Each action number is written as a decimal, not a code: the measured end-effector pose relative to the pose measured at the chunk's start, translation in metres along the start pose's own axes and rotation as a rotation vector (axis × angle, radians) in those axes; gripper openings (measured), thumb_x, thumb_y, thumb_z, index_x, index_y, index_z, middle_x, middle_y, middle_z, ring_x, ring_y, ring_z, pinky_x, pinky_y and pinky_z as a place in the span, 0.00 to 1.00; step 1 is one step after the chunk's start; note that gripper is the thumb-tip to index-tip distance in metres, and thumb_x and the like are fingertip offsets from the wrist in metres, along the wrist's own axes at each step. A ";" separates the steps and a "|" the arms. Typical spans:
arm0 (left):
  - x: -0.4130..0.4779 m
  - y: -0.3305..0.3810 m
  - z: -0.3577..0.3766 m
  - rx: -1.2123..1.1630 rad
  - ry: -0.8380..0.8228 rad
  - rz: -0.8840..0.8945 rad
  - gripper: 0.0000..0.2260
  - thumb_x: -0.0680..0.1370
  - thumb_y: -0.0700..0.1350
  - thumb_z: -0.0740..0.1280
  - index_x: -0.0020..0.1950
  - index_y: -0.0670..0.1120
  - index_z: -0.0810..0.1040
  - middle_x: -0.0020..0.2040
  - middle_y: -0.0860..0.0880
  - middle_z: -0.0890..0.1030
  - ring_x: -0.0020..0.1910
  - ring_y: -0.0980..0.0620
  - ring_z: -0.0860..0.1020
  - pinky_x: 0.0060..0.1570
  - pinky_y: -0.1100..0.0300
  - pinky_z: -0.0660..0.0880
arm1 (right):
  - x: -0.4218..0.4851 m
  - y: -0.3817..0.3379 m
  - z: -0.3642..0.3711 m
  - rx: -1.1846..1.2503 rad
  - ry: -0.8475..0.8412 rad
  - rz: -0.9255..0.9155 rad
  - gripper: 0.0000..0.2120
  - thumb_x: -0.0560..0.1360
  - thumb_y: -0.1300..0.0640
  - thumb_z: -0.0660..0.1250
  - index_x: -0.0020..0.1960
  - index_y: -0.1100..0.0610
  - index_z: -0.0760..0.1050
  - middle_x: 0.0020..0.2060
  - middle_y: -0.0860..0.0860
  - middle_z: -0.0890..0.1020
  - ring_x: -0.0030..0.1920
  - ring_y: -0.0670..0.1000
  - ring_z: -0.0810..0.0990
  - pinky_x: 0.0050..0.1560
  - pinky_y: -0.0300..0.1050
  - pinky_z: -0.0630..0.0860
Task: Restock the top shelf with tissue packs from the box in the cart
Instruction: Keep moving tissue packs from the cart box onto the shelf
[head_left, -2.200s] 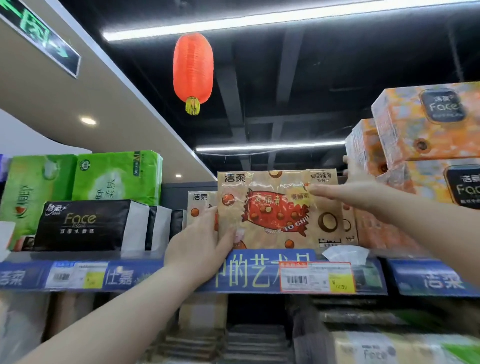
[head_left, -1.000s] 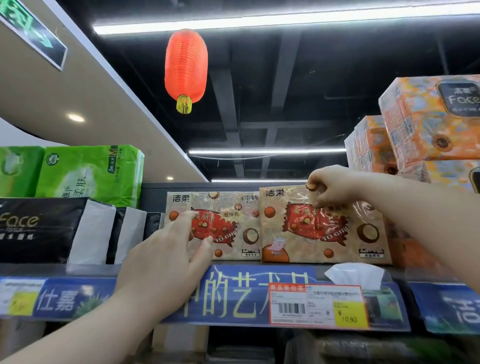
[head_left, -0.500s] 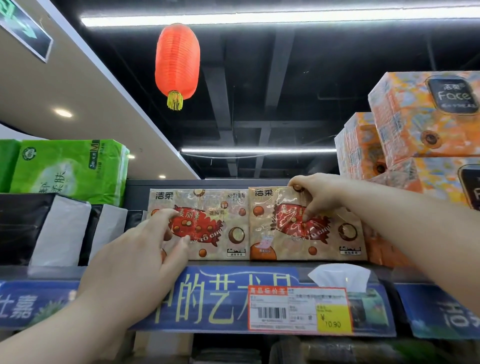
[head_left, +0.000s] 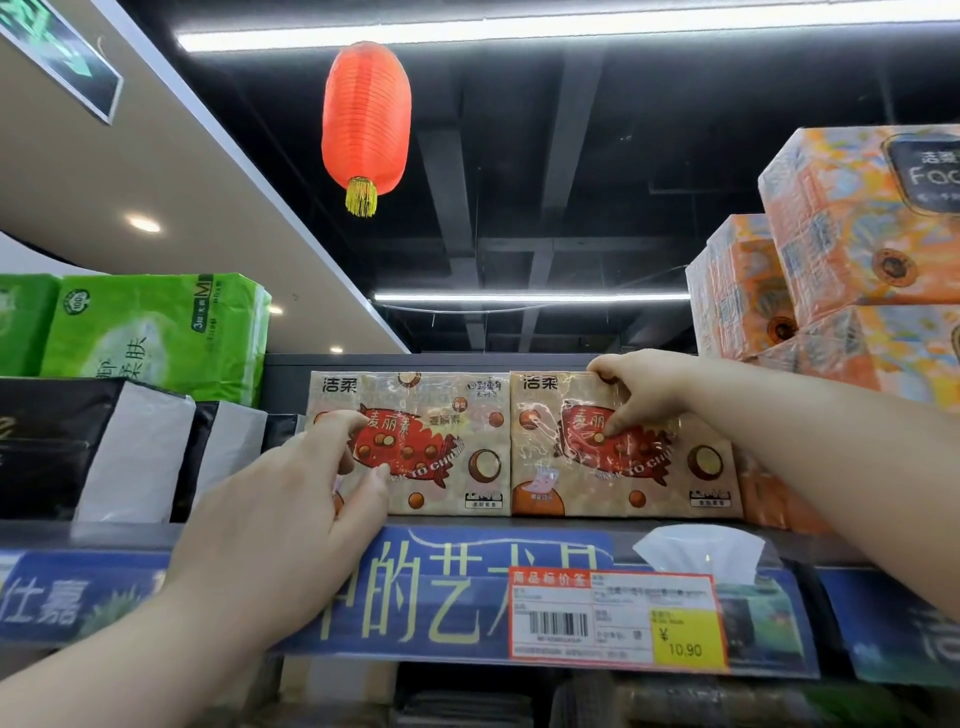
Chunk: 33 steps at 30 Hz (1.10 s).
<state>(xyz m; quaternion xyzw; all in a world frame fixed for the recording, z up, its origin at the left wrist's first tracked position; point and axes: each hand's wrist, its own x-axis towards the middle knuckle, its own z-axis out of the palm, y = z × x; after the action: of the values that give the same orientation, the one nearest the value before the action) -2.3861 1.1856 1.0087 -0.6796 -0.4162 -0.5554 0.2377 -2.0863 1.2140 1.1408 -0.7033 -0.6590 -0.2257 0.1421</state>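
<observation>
Overhead, a dark open ceiling is crossed by fluorescent tubes, and a red paper lantern (head_left: 366, 119) with a yellow tassel is hung from it. On the top shelf (head_left: 810, 545) two beige tissue packs are stood upright side by side, touching, each printed 洁柔 at its upper left corner and 麦丽素 on a red candy-wrapper shape, with "TO CHU" readable beneath. The left tissue pack (head_left: 447, 452) is touched on its front by the left hand (head_left: 280, 509), whose loosely bent fingers are laid against the wrapper, nothing being gripped. The right tissue pack (head_left: 654, 478) is pinched at its top edge by the right hand (head_left: 639, 395), fingers curled over the top and thumb pressed on the front. Green packs (head_left: 156, 332) are stacked on black packs (head_left: 47, 441) to the left; orange packs (head_left: 857, 223), one with a dark label beginning "Fac", are piled to the right. Along the shelf front a blue strip (head_left: 441, 587) is fixed, bearing 仕嘉 and a price tag (head_left: 613, 618) marked ¥10.90.
</observation>
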 end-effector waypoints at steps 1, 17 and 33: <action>0.000 0.000 0.000 0.004 -0.006 0.001 0.22 0.75 0.60 0.52 0.68 0.58 0.63 0.51 0.57 0.76 0.45 0.54 0.72 0.39 0.56 0.65 | 0.001 0.000 0.002 -0.011 0.011 -0.001 0.38 0.69 0.48 0.74 0.73 0.49 0.59 0.67 0.51 0.72 0.65 0.55 0.72 0.61 0.50 0.74; 0.003 0.005 0.000 0.067 -0.075 0.004 0.18 0.76 0.60 0.48 0.61 0.55 0.68 0.54 0.55 0.77 0.55 0.51 0.75 0.43 0.56 0.68 | -0.030 -0.027 -0.029 0.014 0.089 -0.048 0.33 0.74 0.49 0.68 0.75 0.51 0.59 0.73 0.52 0.65 0.71 0.55 0.65 0.67 0.49 0.66; 0.011 -0.002 -0.018 -0.095 -0.269 0.109 0.19 0.79 0.58 0.54 0.55 0.46 0.75 0.57 0.48 0.75 0.55 0.45 0.74 0.48 0.52 0.72 | -0.165 -0.091 -0.056 -0.100 -0.008 0.061 0.24 0.77 0.44 0.63 0.70 0.50 0.68 0.64 0.50 0.74 0.61 0.51 0.73 0.54 0.41 0.70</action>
<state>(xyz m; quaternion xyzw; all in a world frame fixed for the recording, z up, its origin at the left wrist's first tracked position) -2.3975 1.1763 1.0236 -0.7799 -0.3800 -0.4647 0.1770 -2.1883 1.0520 1.0970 -0.7301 -0.6257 -0.2511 0.1113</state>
